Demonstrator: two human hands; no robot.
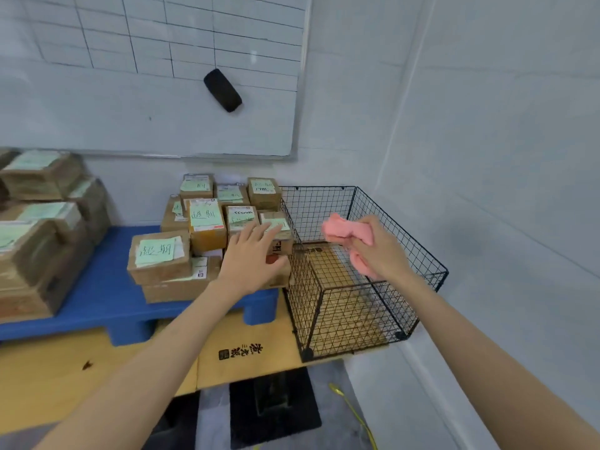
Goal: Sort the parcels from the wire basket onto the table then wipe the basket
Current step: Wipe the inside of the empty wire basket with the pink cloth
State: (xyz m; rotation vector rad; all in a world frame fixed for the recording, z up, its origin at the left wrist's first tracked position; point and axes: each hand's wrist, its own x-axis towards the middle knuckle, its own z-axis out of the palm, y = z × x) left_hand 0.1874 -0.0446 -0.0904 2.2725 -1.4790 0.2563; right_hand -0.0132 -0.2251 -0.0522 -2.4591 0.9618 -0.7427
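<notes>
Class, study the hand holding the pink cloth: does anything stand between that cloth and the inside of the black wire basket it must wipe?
Nothing visible does. The right hand grips the crumpled pink cloth above the open top of the black wire basket, and no parcels show inside; the brown cardboard parcels are stacked outside, to its left.

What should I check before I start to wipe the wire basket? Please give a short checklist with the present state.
1. Wire basket emptied: ok, only the wooden table shows through it.
2. Pink cloth in the right hand: ok, gripped above the basket.
3. Left hand free: ok, open, holding nothing.
4. Parcels stacked outside the basket: ok.
5. Cloth clean or damp: cannot tell.
</notes>
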